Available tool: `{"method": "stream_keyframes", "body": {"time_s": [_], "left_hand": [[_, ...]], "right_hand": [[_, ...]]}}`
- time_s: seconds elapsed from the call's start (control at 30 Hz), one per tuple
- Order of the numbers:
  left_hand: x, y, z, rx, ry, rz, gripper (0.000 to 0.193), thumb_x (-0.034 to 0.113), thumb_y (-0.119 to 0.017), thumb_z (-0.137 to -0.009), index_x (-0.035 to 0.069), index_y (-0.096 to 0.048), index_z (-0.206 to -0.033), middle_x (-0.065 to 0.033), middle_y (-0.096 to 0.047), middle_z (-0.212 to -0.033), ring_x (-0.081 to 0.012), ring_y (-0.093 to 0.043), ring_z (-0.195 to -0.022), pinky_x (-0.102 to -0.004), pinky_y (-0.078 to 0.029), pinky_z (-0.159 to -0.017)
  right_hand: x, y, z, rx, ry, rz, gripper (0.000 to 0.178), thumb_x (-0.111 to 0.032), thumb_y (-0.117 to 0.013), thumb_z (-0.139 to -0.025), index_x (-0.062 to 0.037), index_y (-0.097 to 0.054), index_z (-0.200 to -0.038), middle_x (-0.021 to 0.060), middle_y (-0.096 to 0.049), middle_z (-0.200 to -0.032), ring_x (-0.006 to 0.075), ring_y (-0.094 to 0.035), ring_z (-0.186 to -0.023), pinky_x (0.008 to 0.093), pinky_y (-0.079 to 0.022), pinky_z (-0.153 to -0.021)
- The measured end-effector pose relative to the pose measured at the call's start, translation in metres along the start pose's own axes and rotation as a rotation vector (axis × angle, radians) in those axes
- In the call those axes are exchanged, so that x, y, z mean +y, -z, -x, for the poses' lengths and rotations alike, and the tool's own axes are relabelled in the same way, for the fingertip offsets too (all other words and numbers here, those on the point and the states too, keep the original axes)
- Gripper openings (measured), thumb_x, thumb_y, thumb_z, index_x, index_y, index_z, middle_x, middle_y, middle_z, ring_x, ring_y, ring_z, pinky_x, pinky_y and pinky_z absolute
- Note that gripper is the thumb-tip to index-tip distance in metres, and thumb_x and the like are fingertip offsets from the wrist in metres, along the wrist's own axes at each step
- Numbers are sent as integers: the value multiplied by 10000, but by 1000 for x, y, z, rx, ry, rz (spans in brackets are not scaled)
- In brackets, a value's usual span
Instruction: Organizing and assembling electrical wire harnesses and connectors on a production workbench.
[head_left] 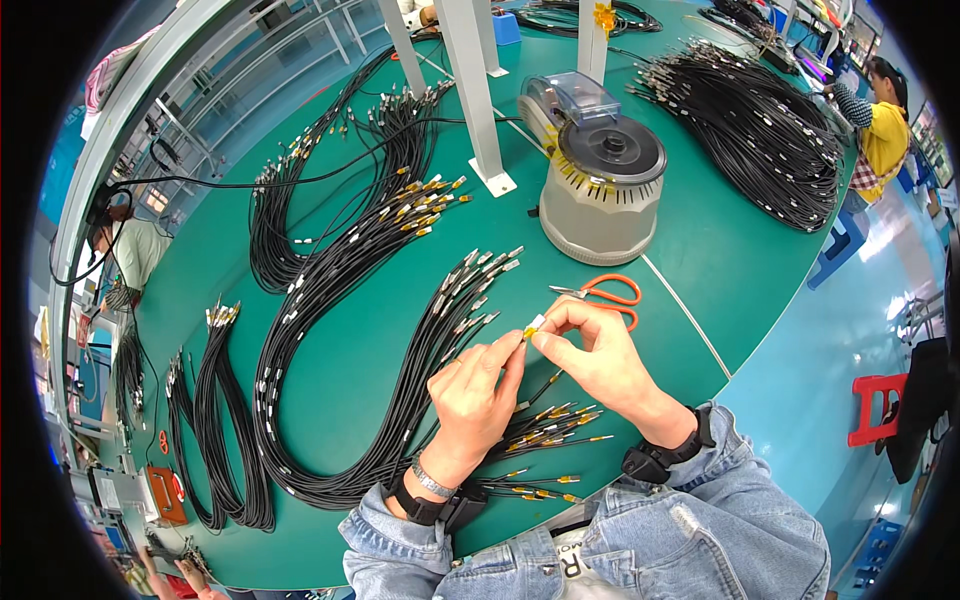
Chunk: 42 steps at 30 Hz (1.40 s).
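Observation:
My left hand pinches a thin black cable close to its end. The fingers of my right hand are closed on the same cable end, which has a white tip and a bit of yellow tape. Both sets of fingertips almost meet there, partly hiding it. Just beyond my right hand lie scissors with orange handles. Under and beside my wrists spread black cable ends with yellow tape. A long curved bundle of black cables lies to the left of my left hand.
A round grey tape dispenser stands on the green table beyond the scissors. White metal posts rise behind it. More cable bundles lie at the far right and left. A person in yellow is at the far right.

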<state>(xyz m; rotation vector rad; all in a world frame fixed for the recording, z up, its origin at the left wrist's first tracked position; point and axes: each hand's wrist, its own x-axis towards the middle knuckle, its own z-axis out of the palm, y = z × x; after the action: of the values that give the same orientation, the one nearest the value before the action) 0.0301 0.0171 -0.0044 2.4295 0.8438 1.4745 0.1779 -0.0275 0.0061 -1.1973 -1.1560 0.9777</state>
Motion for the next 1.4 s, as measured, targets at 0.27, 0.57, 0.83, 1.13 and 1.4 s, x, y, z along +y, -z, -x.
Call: {"method": "stream_keyframes", "body": {"time_s": [0.27, 0.57, 0.83, 1.13, 1.4], "left_hand": [[-3, -1, 2, -1, -44, -25, 315, -49, -710, -675, 76, -626, -952, -14, -558, -590, -109, -439, -411, -237, -337, -383], [-4, 3, 2, -47, -133, -116, 368, -62, -700, -681, 80, -639, -1016, -15, -517, -564, -141, -494, -438, -249, -388, -409], [-6, 2, 1, 5, -44, -110, 329, -24, -698, -699, 71, -645, -1009, -11, -493, -547, -139, -464, -410, -258, -370, -398], [-3, 3, 1, -15, 32, -67, 316, -5, -696, -714, 71, -643, -1016, -15, -473, -533, -146, -445, -397, -263, -357, -388], [-1, 3, 1, -2, 31, -24, 232, -41, -688, -722, 40, -643, -935, -25, -576, -594, -69, -428, -405, -208, -319, -378]], "right_hand": [[1, 1, -1, -6, 5, 4, 127, -89, -622, -800, 28, -578, -779, 23, -551, -757, 103, -496, -746, 256, -415, -710], [-2, 2, 0, -34, 4, 8, 132, -97, -624, -803, 31, -588, -800, 28, -558, -769, 105, -513, -766, 254, -420, -721], [-4, 5, 2, -81, -183, -109, 108, -78, -591, -840, 14, -584, -897, 22, -566, -880, 94, -515, -863, 250, -414, -783], [-3, -4, 5, -84, -185, -220, 134, -105, -601, -848, 6, -578, -918, 23, -569, -922, 82, -525, -870, 241, -424, -790], [2, -2, 5, -67, -154, -212, 82, -64, -597, -848, 14, -584, -866, 8, -547, -854, 84, -515, -819, 238, -417, -752]]}}
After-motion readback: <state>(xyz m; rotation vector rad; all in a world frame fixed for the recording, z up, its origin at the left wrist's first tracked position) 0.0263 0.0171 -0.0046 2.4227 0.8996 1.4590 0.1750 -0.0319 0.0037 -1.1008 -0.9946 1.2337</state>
